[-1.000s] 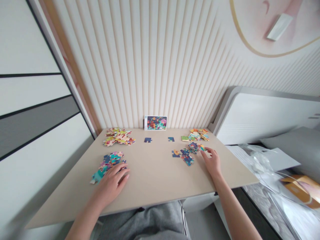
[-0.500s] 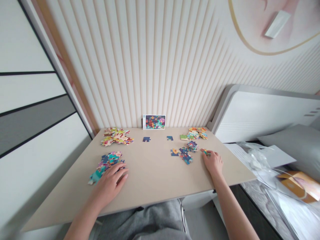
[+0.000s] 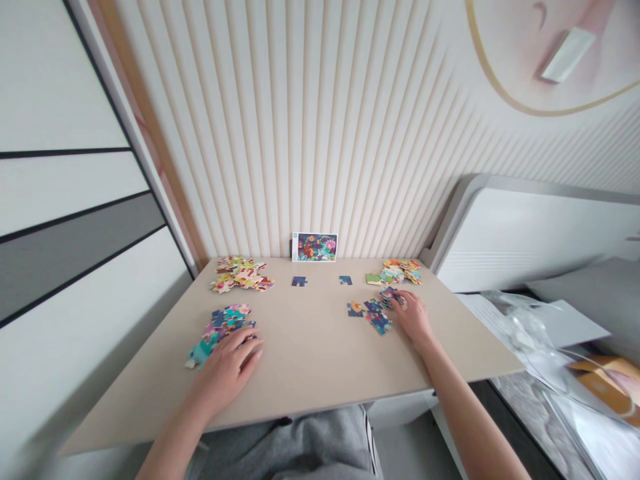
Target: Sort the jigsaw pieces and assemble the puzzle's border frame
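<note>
Several clusters of puzzle pieces (image 3: 241,277) on a pale tabletop (image 3: 310,353), at both sides; picture card (image 3: 316,247) upright at the far edge, before a ribbed wall (image 3: 320,133). Left hand (image 3: 227,365) over the near-left cluster (image 3: 220,330), fingers slightly parted. Right hand (image 3: 413,317) at the dark stack (image 3: 387,295), inside the right edge, fingertips bunched, grip impossible to tell. Mid-table, broad bare width down to the near edge.

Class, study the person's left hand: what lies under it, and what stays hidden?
Blue, purple and teal puzzle pieces show beside and partly beneath the left hand. Whatever its palm covers cannot be seen.
</note>
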{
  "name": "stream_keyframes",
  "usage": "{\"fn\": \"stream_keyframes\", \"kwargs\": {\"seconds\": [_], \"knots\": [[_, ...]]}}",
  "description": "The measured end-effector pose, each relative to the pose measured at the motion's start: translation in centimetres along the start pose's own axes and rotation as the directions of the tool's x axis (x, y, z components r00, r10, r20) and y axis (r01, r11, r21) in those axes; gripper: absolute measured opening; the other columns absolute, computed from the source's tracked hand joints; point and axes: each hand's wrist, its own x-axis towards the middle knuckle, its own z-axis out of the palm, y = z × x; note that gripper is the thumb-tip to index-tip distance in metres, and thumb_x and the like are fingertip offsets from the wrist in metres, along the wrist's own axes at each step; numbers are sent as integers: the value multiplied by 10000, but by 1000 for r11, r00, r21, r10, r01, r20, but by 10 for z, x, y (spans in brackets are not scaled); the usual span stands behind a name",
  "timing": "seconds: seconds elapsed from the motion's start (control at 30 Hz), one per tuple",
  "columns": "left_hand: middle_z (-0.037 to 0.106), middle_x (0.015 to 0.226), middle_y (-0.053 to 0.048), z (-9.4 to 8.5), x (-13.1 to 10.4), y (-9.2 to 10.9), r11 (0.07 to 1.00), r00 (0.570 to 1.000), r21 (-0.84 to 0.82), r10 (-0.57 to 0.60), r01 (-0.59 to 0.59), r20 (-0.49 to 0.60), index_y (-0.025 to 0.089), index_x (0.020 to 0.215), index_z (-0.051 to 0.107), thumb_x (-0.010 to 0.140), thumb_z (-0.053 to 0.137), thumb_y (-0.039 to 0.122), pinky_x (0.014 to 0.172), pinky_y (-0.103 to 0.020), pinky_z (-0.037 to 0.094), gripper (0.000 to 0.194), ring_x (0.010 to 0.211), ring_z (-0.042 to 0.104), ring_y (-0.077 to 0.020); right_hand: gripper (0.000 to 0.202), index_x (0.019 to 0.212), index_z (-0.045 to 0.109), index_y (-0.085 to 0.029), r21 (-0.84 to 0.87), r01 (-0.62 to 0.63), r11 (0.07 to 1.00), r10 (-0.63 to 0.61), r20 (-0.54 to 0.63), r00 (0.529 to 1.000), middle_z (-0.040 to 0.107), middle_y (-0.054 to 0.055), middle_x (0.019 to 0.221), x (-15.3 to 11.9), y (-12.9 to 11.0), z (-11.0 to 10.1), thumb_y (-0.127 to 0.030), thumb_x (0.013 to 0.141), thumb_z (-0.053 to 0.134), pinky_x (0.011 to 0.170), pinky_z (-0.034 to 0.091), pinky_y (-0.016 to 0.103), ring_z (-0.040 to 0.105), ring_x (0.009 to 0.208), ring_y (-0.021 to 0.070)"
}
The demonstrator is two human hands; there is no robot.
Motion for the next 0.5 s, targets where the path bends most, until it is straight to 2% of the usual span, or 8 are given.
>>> {"fn": "stream_keyframes", "kwargs": {"seconds": [0.23, 0.37, 0.5], "knots": [[662, 1322, -70, -4, 1, 4, 1000, 1000, 0, 19, -19, -23, 291, 1149, 723, 1008, 528, 364, 1085, -439, 516, 252, 1270, 617, -277, 380, 1134, 716, -263, 76, 2, 997, 4, -76, 997, 738, 92, 1201, -8, 8, 0, -553, 933, 572, 944, 505, 480, 669, 1063, 317], [646, 1341, -80, -6, 1, 5, 1000, 1000, 7, 9, -9, -3, 274, 1160, 715, 1017, 517, 353, 1099, -463, 505, 257, 1287, 603, -282, 389, 1135, 719, -251, 88, 42, 995, -33, -105, 994, 740, 99, 1196, -15, 6, 0, -552, 929, 583, 983, 485, 490, 657, 1087, 318], [645, 1342, -80, -5, 1, 5, 1000, 1000, 5, 9, -9, 11, 273, 1157, 717, 1017, 518, 362, 1097, -463, 507, 259, 1290, 600, -285, 394, 1145, 716, -250, 81, 18, 997, -9, -111, 994, 742, 99, 1191, -18, 6, -3, -547, 927, 577, 969, 482, 493, 665, 1025, 305]]}}
